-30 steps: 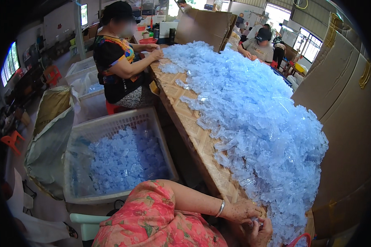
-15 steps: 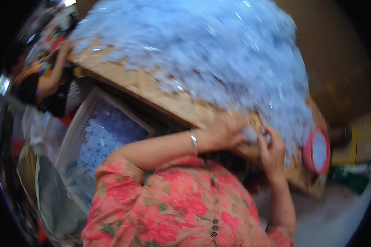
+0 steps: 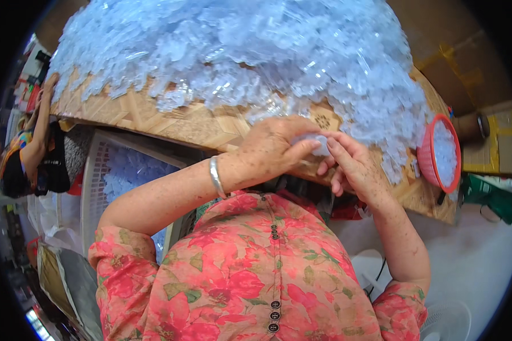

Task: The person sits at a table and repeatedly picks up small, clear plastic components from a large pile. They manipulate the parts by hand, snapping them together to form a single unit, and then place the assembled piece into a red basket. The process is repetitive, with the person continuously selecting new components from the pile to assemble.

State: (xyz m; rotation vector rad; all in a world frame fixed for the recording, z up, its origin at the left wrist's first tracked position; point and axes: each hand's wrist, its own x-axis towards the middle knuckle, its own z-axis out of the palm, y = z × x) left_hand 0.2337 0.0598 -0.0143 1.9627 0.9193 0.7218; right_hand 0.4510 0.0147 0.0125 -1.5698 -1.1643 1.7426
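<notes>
Above the table's near edge my two hands meet around a small translucent plastic piece (image 3: 320, 146). My left hand (image 3: 274, 146), with a silver bangle on its wrist, pinches the piece between thumb and fingers. From the other side my right hand (image 3: 355, 165) grips it with thumb and forefinger, its other fingers curled below. Much of the piece is hidden by my fingers. Just beyond lies a broad heap of similar clear, bluish plastic pieces (image 3: 256, 57), spread over the wood-patterned tabletop (image 3: 148, 116).
A red basket (image 3: 428, 156) of plastic pieces tilts at the table's right end. Below the table edge at left stands a white crate (image 3: 91, 193) with more pieces. Another person's arm (image 3: 37, 133) rests at the far left corner. Cardboard (image 3: 498, 136) stands at right.
The view has shifted and sharpened. My hands have drawn together, and the right one now holds the piece along with the left.
</notes>
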